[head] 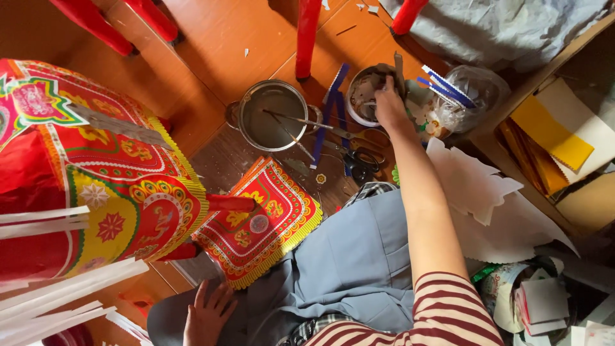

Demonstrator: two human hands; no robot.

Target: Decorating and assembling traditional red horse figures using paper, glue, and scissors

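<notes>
Right hand [389, 102] dips curled fingers into far small bowl [366, 96], grip hidden. Left hand [208, 314] rests open, flat on near knee, bracing the lean.

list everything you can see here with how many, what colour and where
Large patterned paper structure: one, red, yellow and green, left.
Flat patterned paper square: one, red and gold, centre floor.
Round metal pot: one, silver, top centre.
Small round metal bowl: one, grey, under the right hand.
Black-handled scissors: one, beside the pot.
White paper cutouts: several, right.
Yellow paper sheets: a stack, far right.
Left hand: resting on the knee.
Right hand: reaching into the bowl.
</notes>
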